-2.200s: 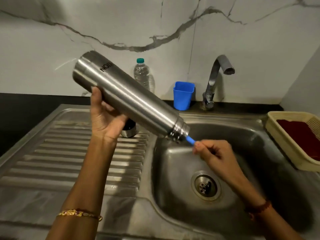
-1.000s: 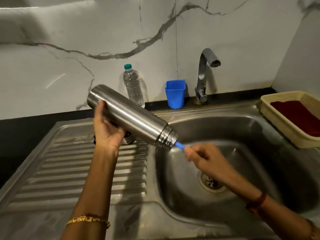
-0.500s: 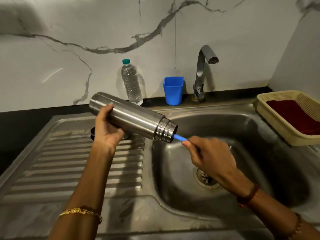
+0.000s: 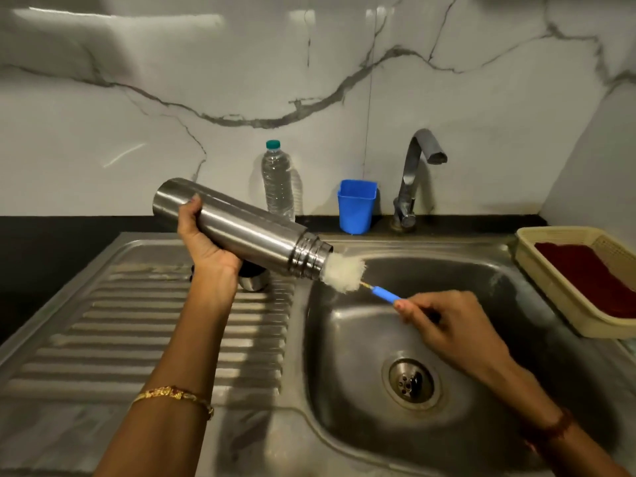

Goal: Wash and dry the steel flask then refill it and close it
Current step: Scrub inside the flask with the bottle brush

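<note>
- While your left hand (image 4: 206,242) clamps the flask (image 4: 241,228) near its base, the flask tilts, its open threaded mouth down over the sink (image 4: 344,339).
- Your right hand (image 4: 451,328) is closed on the blue handle of the brush (image 4: 344,273).
- The white bristle head sits at the mouth, mostly outside it.
- A lid (image 4: 253,278) stands on the ribbed drainboard (image 4: 137,321), partly hidden behind your left wrist.
- At the back stand a water bottle (image 4: 278,182), a blue cup (image 4: 356,206) and the tap (image 4: 413,180).
- A basket (image 4: 557,304) with a red cloth (image 4: 592,280) sits right of the sink.
</note>
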Available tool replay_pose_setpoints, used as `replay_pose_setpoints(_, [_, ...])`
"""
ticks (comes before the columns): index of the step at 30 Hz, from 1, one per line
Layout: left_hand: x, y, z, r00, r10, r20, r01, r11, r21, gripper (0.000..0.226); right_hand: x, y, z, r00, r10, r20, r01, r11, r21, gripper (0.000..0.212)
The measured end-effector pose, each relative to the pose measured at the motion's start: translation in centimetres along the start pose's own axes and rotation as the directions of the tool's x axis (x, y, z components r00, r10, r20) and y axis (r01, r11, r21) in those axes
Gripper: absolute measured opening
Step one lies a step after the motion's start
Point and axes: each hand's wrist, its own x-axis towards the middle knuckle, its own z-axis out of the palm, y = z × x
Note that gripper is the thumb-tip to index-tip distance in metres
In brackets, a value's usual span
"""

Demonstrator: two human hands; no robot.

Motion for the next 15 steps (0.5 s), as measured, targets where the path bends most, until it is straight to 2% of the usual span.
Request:
replay_pose_setpoints(2, [0.1, 0.2, 0.1, 1.000, 0.000, -0.006, 0.000, 1.000, 0.001, 0.026, -0.2, 0.1, 0.6, 0.999, -0.014, -0.029, 0.015, 0.999, 0.033, 0.062])
replay_pose_setpoints(3, [0.2, 0.3, 0.1, 1.000, 0.005, -0.006, -0.005, 1.000, 0.017, 0.026, -0.1, 0.0, 0.6, 0.999, 0.039, 0.038, -0.045, 0.988, 0.150, 0.054])
replay_pose_setpoints(5, [0.0, 0.6, 0.2, 1.000, 0.011, -0.006, -0.010, 0.998, 0.056, 0.026, 0.0, -0.1, -0.5, 0.946, 0.157, 0.283, -0.271, 0.862, 0.428, 0.038])
replay_pose_setpoints(6, [-0.2, 0.7, 0.3, 1.000, 0.005, -0.005, -0.004, 0.998, 0.066, 0.025, 0.1, 0.0, -1.2, 0.920, 0.158, 0.358, -0.324, 0.820, 0.472, 0.036])
replay_pose_setpoints(7, [-0.2, 0.7, 0.3, 1.000, -0.001, -0.010, 0.002, 0.997, 0.072, 0.023, 0.0, 0.2, -1.5, 0.930, 0.136, 0.340, -0.284, 0.854, 0.436, 0.042])
replay_pose_setpoints(8, [-0.2, 0.7, 0.4, 1.000, -0.008, -0.019, 0.009, 0.997, 0.072, 0.022, -0.1, 0.4, -1.3, 0.961, 0.065, 0.268, -0.150, 0.939, 0.311, 0.051])
replay_pose_setpoints(9, [-0.1, 0.6, 0.4, 0.999, -0.015, -0.035, 0.018, 0.997, 0.071, 0.021, -0.2, 0.4, -0.9, 0.988, 0.007, 0.157, -0.018, 0.998, 0.066, 0.059])
replay_pose_setpoints(10, [0.0, 0.5, 0.3, 0.998, -0.026, -0.055, 0.030, 0.997, 0.067, 0.021, -0.8, 1.0, -0.2, 0.998, -0.014, 0.058, 0.022, 0.989, -0.144, 0.061])
replay_pose_setpoints(12, [0.4, 0.1, -0.1, 0.995, -0.038, -0.088, 0.047, 0.994, 0.095, 0.022, -1.9, 1.2, 1.8, 0.999, -0.028, -0.032, 0.018, 0.963, -0.269, 0.058])
replay_pose_setpoints(13, [0.5, 0.0, -0.3, 0.995, -0.035, -0.092, 0.047, 0.991, 0.126, 0.022, -2.1, 0.7, 2.2, 0.999, 0.029, -0.024, -0.032, 0.990, -0.134, 0.053])
replay_pose_setpoints(14, [0.7, -0.1, -0.6, 0.995, -0.033, -0.090, 0.047, 0.987, 0.154, 0.022, -2.1, 0.7, 2.4, 0.983, 0.176, 0.057, -0.182, 0.974, 0.135, 0.046])
replay_pose_setpoints(15, [0.8, -0.1, -0.8, 0.995, -0.034, -0.089, 0.049, 0.984, 0.169, 0.023, -1.8, 0.8, 2.2, 0.915, 0.329, 0.234, -0.394, 0.853, 0.341, 0.041])
